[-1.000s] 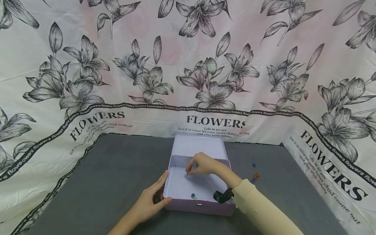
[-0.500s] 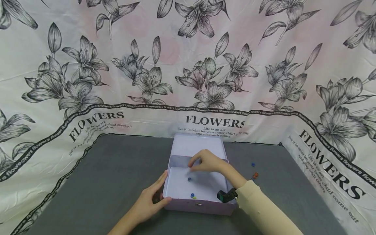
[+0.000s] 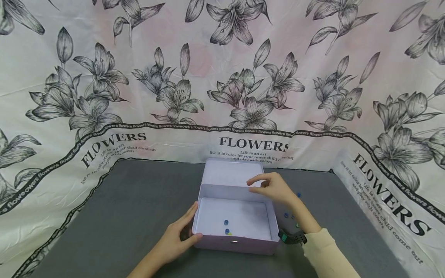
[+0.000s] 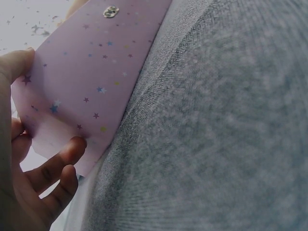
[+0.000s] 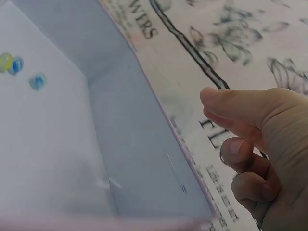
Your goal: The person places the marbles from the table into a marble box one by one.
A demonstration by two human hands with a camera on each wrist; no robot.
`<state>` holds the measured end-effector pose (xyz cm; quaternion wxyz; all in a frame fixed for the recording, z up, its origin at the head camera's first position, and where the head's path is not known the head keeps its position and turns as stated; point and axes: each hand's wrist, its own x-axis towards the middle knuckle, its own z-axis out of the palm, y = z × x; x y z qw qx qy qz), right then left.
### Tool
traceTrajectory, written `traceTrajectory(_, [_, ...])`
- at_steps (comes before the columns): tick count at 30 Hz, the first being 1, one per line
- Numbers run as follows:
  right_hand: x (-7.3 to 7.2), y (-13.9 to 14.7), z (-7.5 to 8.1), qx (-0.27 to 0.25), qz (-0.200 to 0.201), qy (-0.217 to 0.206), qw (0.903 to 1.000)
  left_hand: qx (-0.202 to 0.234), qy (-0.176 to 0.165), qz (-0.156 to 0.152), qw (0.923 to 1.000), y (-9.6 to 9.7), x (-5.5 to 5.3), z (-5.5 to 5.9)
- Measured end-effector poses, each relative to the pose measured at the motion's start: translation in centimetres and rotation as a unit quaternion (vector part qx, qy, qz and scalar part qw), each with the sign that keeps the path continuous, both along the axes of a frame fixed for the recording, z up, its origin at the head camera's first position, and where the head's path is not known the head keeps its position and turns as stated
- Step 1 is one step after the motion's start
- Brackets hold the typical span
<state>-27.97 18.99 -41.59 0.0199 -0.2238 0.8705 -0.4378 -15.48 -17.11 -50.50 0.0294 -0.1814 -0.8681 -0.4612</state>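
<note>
A lilac box (image 3: 240,246) with small printed stars stands with its lid (image 3: 231,173) folded back. My left hand (image 3: 178,236) holds its front left corner, thumb on the front rim and fingers along the left side. Two blue marbles (image 3: 226,222) lie inside near the front wall, beside a yellow-green marble (image 5: 5,62). Over the back right rim hovers my right hand (image 3: 274,188), its fingers loosely bent and nothing between thumb and forefinger.
On the grey cloth (image 3: 149,200) right of the box lie several small marbles (image 3: 286,215), partly hidden by the right forearm. Another blue marble (image 3: 298,195) lies farther back. A flower-printed curtain (image 3: 174,143) encloses the table's back and sides.
My right hand has let go of a blue marble inside the box, then lifted and moved right to the rim. The marble has rolled toward the front. The left hand has stayed put.
</note>
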Motion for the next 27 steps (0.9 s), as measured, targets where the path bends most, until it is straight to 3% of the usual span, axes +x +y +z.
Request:
traceTrajectory(7, [0.9, 5.4, -1.6, -0.026, -0.073, 0.031, 0.9965, 0.002, 0.021, -0.004, 0.9998, -0.1, 0.0, -0.1])
traceTrajectory(17, [3.6, 12.0, -3.8, -0.099, -0.182, -0.019, 0.9782, 0.011, 0.018, -0.003, 0.9998, -0.3, 0.2, -0.3])
traceTrajectory(27, [5.4, 15.9, -7.4, -0.071, -0.251, -0.054, 0.9639, 0.004, -0.006, -0.001, 1.0, 0.1, -0.1, 0.0])
